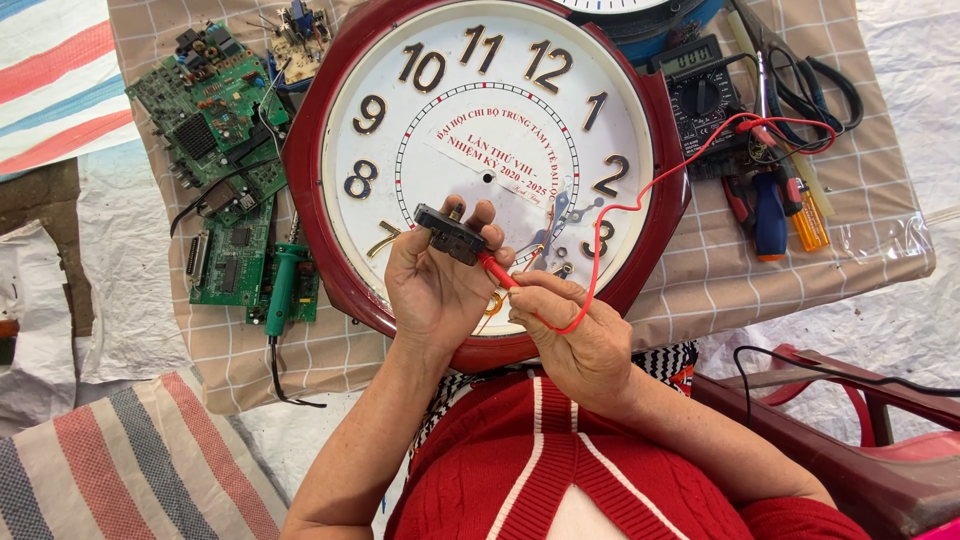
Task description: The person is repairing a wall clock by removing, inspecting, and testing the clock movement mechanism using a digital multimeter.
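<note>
Wall clock (pixel 640 120), red rim, white face, lying face up on checked cloth (pixel 700 290); hands of the dial loose near the lower right numerals. Circuit boards (pixel 215 130) stacked at left, green soldering iron (pixel 283 275) beside them. Multimeter (pixel 700 95) at upper right, screwdrivers (pixel 775 210) and cutters just beside it. Red lead (pixel 650 200) running from meter across the dial. Left hand (pixel 435 285) closed around black clock movement (pixel 450 233), held above the lower dial, shaft up. Right hand (pixel 580 335) pinching red probe (pixel 497 272), tip touching the movement's edge. Step judged: probing the movement's contacts with the meter. Next move probably calls for steady tip contact and a second probe; black probe not seen in either hand.
</note>
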